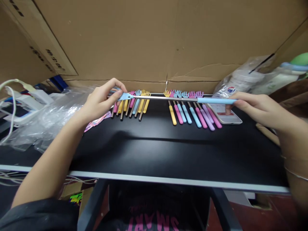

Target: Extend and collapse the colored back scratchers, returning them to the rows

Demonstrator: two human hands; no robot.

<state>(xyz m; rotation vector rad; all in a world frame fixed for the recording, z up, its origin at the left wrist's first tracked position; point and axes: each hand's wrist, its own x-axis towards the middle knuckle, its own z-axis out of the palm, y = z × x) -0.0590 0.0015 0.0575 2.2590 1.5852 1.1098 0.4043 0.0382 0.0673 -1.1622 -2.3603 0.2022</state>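
A telescopic back scratcher [166,98] with a light blue claw and light blue grip is stretched out level above the table. My left hand [103,99] pinches its claw end, and my right hand [257,107] holds the end of the grip between thumb and fingers. Behind it on the black table lie two groups of back scratchers. The left group [132,104] shows several pink, blue and yellow pieces with bare metal ends. In the right group [190,112], several yellow, pink, blue and purple ones lie side by side with grips toward me.
Clear plastic bags [55,115] and white cables [12,109] crowd the left side. At right sit a phone [226,117], a bag with cups [243,80] and a green-topped bottle [295,64]. Cardboard walls [156,41] rise behind the black table [154,160].
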